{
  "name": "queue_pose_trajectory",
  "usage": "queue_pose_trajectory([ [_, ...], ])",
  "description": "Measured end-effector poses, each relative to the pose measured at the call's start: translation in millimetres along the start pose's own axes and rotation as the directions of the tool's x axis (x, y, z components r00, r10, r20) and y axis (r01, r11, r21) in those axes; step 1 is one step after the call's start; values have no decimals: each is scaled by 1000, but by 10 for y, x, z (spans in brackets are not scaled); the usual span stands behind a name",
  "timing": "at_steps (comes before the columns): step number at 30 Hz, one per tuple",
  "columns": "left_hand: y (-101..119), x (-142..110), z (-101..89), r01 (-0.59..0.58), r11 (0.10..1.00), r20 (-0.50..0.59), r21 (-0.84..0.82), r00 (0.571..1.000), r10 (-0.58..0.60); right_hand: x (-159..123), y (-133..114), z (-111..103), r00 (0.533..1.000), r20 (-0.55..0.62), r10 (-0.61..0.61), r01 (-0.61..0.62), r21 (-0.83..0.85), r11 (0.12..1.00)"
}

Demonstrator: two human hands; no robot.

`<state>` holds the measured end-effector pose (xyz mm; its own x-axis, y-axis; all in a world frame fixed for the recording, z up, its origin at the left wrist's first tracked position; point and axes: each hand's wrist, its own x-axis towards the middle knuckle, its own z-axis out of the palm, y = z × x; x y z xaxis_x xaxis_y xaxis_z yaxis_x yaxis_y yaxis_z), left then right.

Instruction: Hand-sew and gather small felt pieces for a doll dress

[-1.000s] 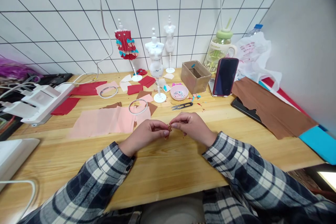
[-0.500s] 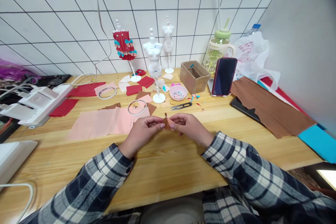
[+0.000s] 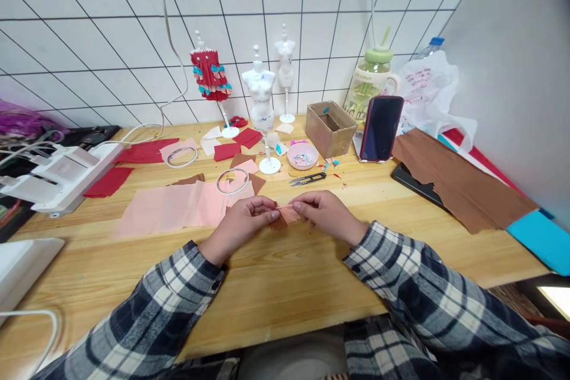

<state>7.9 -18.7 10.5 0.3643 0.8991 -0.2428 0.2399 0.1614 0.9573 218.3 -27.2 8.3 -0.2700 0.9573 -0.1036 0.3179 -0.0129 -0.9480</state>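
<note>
Between my two hands is a small pleated piece of pink and brown crepe paper [image 3: 288,214], fanned out downward. My left hand [image 3: 249,218] pinches its left side between thumb and forefinger. On the other side, the thumb and forefinger of my right hand [image 3: 324,212] grip its upper right edge. Just beyond my fingers lie thread snips [image 3: 308,179] with black handles. A pink crepe sheet [image 3: 162,208] spreads on the table left of my left hand, and a silver ring [image 3: 232,181] rests on its far end.
Three small mannequins stand at the back, one in a red ruffled dress [image 3: 210,76], a bare white one [image 3: 259,92] nearer. Beyond the snips are a pink bowl [image 3: 303,163] and cardboard box [image 3: 335,139]. A phone [image 3: 382,129] and brown crepe sheet [image 3: 463,175] occupy the right; a power strip [image 3: 78,181] the left.
The pleated piece has turned and opened wider, showing more pink, and its narrow tip no longer points up. My right hand's fingers have shifted to its upper edge.
</note>
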Motion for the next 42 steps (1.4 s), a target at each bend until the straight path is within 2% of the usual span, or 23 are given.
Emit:
queue_pose_trajectory([
  [3,-9,7,0,34,999,23,-18,999,-34,-3,-7,10,999,-22,-36,37,72,997],
  [7,-11,13,12,16,995,9,-103,1000,-15,-26,-9,90,995,93,-40,11,299,954],
  [10,-4,17,9,-12,998,-19,-69,1000,10,-27,-1,119,995,99,19,-49,317,947],
  [13,2,21,-10,-20,999,-1,-31,1000,20,-12,7,79,991,111,77,-113,374,920],
  [18,-10,17,-31,7,999,7,-43,1000,-7,-3,-5,9,981,152,120,-172,402,899],
  [23,-18,8,35,57,947,15,-316,998,-55,-11,-10,72,987,156,42,-115,499,859],
  [25,-13,7,70,56,923,29,-380,998,-48,-11,-9,103,989,135,66,-128,524,842],
  [28,4,9,89,-22,952,-39,-305,999,11,-7,-7,123,982,137,128,-182,530,829],
  [31,27,7,64,-123,976,-111,-181,988,104,-8,-6,123,969,214,123,-226,567,792],
  [34,40,-4,44,-85,987,-26,-135,996,82,-20,-14,124,963,249,104,-230,555,800],
  [36,38,-11,54,-32,992,-28,-118,999,29,-30,-24,133,968,231,99,-214,547,810],
  [39,29,-12,92,-25,971,-115,-237,993,-2,-32,-34,165,981,174,90,-181,624,760],
  [42,22,-6,135,-41,904,-139,-426,990,-20,-17,-25,212,988,134,80,-152,720,678],
])
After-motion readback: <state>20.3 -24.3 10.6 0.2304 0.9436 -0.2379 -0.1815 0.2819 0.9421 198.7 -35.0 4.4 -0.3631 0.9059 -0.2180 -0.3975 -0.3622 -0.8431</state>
